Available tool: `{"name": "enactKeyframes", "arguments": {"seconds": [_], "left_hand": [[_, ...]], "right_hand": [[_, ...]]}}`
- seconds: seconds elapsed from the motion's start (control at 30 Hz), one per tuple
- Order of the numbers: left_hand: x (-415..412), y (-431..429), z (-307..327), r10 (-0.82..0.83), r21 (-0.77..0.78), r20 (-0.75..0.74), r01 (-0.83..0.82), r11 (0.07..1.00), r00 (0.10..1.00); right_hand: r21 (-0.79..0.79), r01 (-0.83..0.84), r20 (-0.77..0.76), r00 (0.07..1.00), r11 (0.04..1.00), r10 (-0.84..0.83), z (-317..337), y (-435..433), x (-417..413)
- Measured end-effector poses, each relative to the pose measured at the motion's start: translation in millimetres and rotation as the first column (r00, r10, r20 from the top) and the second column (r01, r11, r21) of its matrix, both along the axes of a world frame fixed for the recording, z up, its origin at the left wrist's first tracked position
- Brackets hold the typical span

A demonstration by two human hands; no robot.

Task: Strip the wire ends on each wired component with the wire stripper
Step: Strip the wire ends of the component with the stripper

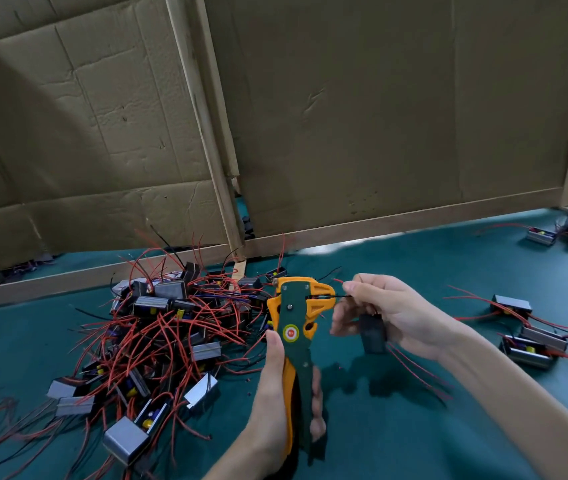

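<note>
Two large cardboard panels in wooden frames, one on the left (85, 133) and one on the right (397, 116), stand along the back of the green-covered table (397, 427) and close off everything behind it. Through the narrow gap between them and under the left panel's lower edge, only dim dark shapes and bits of red wire show, too shadowed to make out. On the cloth at the left lies a loose heap of wired components (158, 327), small grey metal-cased blocks tangled in red and black leads. Some at the bottom-left edge are cut off by the frame. To the right, well apart from the heap, a small group of the same components (532, 341) lies spread out, and two more (559, 233) sit blurred near the far right edge. The orange-and-green wire stripper (296, 327) stands upright in front of the heap, its handles gripped by the curled fingers of the left hand (272, 403), thumb laid along the near side. The right hand (390, 313) holds a dark component (372, 332) against its palm, blurred, with red leads trailing below. Its thumb and forefinger pinch a black wire (338, 296) that runs into the stripper's head; its tip is hidden there.
</note>
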State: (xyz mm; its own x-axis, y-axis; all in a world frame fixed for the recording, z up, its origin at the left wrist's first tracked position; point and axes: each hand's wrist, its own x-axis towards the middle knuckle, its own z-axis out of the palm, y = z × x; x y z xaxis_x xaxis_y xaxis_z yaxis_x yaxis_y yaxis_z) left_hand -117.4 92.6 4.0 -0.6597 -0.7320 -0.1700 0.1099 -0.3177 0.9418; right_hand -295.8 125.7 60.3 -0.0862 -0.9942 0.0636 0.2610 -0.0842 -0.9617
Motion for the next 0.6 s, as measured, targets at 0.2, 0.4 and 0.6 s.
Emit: {"name": "enactKeyframes", "arguments": {"seconds": [0.2,0.4,0.6], "left_hand": [[0,-1,0,-0.022,0.027,-0.119,0.026,0.999,0.993],[-1,0,0,0.012,0.04,-0.126,-0.007,0.999,0.992],[-1,-4,-5,0.014,0.068,-0.11,-0.006,0.998,0.994]], "right_hand": [[-0.027,0.185,-0.271,0.945,0.982,-0.185,-3,-3,-4],[-0.287,0.503,-0.534,0.622,0.815,-0.572,-12,-12,-18],[-0.098,-0.022,-0.519,0.854,0.995,-0.032,-26,-17,-9]]}}
